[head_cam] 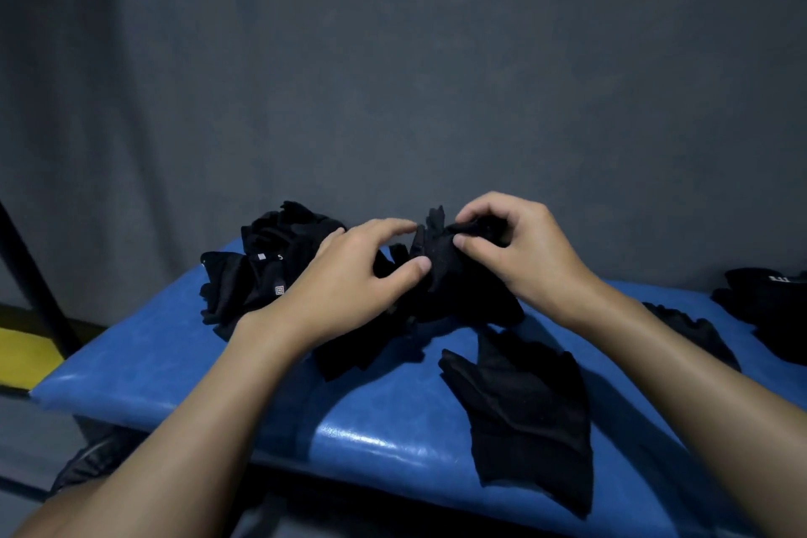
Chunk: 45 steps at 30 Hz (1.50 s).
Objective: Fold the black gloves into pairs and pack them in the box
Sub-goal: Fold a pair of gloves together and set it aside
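Note:
A black glove is raised a little above the blue padded table. My left hand pinches its near edge between thumb and fingers. My right hand pinches its upper right part. A pile of black gloves with small white labels lies at the back left. One flat black glove lies in front of my hands. More black gloves sit at the right edge. No box is in view.
A grey fabric backdrop hangs right behind the table. A dark metal post and a yellow floor patch are at the left. Something dark lies under the table's front left corner.

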Motion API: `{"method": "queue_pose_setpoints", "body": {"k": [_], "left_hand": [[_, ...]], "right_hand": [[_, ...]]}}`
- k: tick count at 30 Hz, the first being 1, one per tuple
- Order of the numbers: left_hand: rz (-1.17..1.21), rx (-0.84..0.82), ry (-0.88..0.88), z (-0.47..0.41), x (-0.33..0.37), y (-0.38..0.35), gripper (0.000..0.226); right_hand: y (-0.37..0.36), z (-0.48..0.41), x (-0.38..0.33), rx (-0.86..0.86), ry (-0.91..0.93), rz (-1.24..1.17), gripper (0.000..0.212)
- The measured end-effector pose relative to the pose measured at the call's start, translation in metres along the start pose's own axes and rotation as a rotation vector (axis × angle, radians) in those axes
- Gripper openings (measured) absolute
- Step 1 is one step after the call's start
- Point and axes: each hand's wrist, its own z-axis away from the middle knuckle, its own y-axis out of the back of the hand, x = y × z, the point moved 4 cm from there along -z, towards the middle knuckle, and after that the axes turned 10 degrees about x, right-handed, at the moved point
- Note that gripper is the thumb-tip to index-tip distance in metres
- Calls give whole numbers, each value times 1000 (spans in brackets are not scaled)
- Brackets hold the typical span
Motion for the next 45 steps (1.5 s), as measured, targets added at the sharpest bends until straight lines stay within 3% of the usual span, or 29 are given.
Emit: {"method": "queue_pose_setpoints", "body": {"k": [9, 12, 17, 24, 29, 35, 42, 45], "left_hand": [[597, 187, 105, -10, 26, -5, 52], [691, 253, 79, -11, 34, -6, 47], [741, 323, 65, -14, 38, -13, 40], [796, 207, 22, -15, 53, -36, 39], [423, 240, -129, -9, 72, -41, 32], [326, 17, -165, -4, 84, -60, 56], [472, 225, -75, -6, 77, -63, 40], [579, 293, -59, -7, 79, -56, 38]], "right_hand": [[27, 2, -10, 99, 21, -36, 23], [34, 10, -2, 64, -151, -217, 44], [44, 26, 15, 45, -304, -307, 60], [55, 37, 19, 43, -345, -486, 51], [66, 40, 18, 208, -244, -382, 40], [67, 39, 25, 280, -223, -269, 17], [63, 40, 20, 190, -273, -434, 26], [71, 41, 17, 248, -195, -312, 33]]}}
